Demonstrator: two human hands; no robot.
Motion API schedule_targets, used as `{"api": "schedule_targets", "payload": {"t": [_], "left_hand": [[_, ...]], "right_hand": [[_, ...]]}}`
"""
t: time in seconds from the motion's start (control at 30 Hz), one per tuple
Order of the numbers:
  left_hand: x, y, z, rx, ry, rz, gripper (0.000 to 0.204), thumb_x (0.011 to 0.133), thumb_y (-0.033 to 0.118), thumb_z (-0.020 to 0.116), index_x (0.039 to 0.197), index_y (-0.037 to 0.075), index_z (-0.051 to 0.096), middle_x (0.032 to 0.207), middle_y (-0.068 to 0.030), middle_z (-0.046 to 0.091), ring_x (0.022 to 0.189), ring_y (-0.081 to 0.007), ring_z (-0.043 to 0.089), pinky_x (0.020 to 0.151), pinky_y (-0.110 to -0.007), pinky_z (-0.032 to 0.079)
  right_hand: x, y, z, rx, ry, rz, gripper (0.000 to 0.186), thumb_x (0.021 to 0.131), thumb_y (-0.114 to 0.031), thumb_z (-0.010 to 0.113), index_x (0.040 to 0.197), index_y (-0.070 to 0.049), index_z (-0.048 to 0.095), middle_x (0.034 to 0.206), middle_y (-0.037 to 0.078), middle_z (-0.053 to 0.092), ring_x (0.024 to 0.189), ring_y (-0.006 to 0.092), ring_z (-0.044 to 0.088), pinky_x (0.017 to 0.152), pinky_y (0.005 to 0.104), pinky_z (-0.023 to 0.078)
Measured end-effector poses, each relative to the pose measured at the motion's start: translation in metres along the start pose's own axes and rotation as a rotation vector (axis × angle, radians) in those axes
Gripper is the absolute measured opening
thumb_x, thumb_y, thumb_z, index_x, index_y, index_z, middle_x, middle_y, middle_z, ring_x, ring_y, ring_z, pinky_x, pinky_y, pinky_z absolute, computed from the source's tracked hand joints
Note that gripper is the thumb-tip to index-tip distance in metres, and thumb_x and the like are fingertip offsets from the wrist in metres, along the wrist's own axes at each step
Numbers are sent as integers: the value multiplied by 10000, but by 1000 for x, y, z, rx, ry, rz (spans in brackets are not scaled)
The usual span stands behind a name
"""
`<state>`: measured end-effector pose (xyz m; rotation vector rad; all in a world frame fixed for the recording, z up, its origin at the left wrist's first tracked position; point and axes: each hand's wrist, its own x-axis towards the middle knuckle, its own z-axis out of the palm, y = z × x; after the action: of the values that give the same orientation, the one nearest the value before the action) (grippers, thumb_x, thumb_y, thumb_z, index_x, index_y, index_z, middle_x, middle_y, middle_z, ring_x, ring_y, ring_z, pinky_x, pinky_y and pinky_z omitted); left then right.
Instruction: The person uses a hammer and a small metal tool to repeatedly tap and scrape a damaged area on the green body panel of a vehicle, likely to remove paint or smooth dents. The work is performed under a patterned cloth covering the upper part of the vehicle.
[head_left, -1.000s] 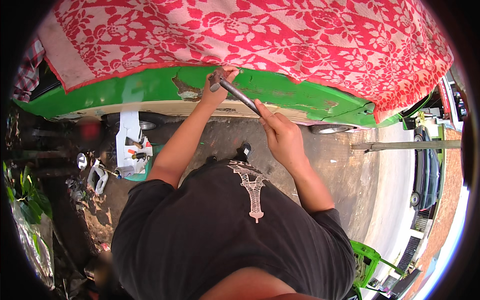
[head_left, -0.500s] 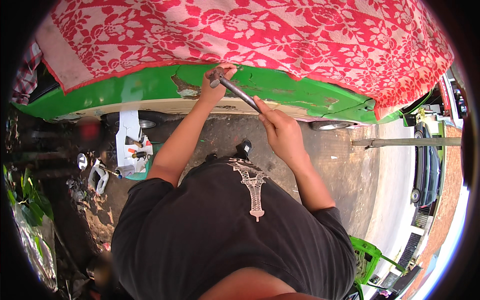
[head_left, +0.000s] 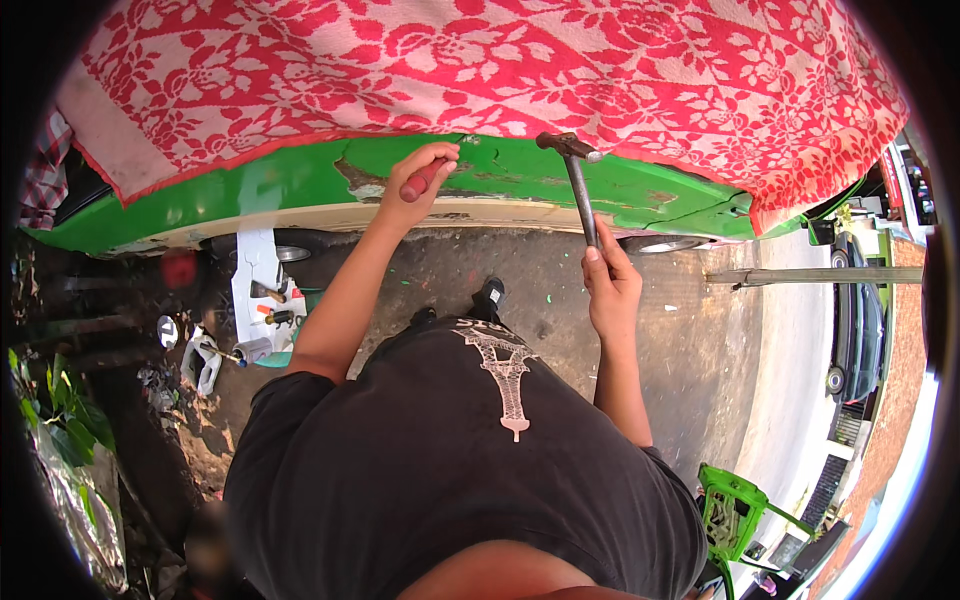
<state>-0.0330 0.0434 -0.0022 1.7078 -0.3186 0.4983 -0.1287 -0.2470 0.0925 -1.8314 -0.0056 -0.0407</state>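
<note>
My left hand (head_left: 421, 178) is closed round the red handle (head_left: 423, 180) of a slim tool, perhaps a chisel or screwdriver. Its far end points at the upper edge of a green car body panel (head_left: 500, 170); the tip is too small to make out. My right hand (head_left: 612, 278) grips a hammer (head_left: 578, 185) by the lower part of its grey metal shaft. The hammer's rusty head is up and to the right of the red handle, apart from it. Around both hands the green paint is cracked and chipped, with a bare brown patch (head_left: 362, 178).
A red and pink floral cloth (head_left: 480, 60) covers the car above the panel. On the left, a white sheet (head_left: 250, 290) bears several hand tools near a spray gun (head_left: 252, 350). A green metal frame (head_left: 730, 510) stands at lower right. A dark car (head_left: 857, 330) is parked beyond.
The hammer has swung away from the red handle, up and to the right, with my right hand moving right. My left hand stays near the same spot, its red handle now showing.
</note>
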Motion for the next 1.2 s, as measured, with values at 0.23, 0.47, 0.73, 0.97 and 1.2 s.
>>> {"api": "schedule_targets", "payload": {"t": [0.23, 0.47, 0.73, 0.97, 1.2], "left_hand": [[4, 9, 0, 117, -145, 56, 139, 892, -38, 647, 1024, 3, 640, 1108, -120, 683, 1021, -233, 655, 894, -320, 509], [3, 13, 7, 182, -185, 74, 150, 883, -34, 652, 1026, 9, 642, 1082, -131, 683, 1002, -261, 661, 860, -336, 519], [7, 14, 9, 248, -223, 93, 157, 887, -7, 653, 1039, 32, 645, 1071, -134, 681, 987, -282, 661, 839, -351, 523], [18, 21, 6, 318, -405, 89, 346, 753, -77, 633, 1071, 57, 619, 1112, -109, 668, 1042, -304, 639, 873, -380, 515], [30, 33, 9, 348, -520, 58, 397, 664, -84, 625, 1034, 56, 585, 947, -81, 617, 866, -277, 613, 754, -368, 495]], "right_hand": [[2, 9, -3, 51, 16, 40, 438, 975, -102, 591, 1405, -42, 534, 745, -48, 508, 635, 36, 427, 567, 206, 368], [6, 12, -2, 50, 3, 65, 435, 976, -107, 590, 1404, -42, 536, 740, -52, 506, 636, 34, 428, 571, 205, 372], [10, 15, -4, 84, -6, 88, 439, 977, -105, 591, 1409, -56, 534, 731, -52, 501, 631, 33, 425, 569, 196, 362], [11, 15, -4, 79, -4, 100, 441, 976, -103, 592, 1411, -62, 533, 730, -47, 501, 635, 35, 427, 573, 195, 362], [10, 16, -6, 94, 1, 106, 444, 975, -102, 593, 1413, -67, 533, 734, -45, 502, 642, 37, 431, 579, 194, 367]]}}
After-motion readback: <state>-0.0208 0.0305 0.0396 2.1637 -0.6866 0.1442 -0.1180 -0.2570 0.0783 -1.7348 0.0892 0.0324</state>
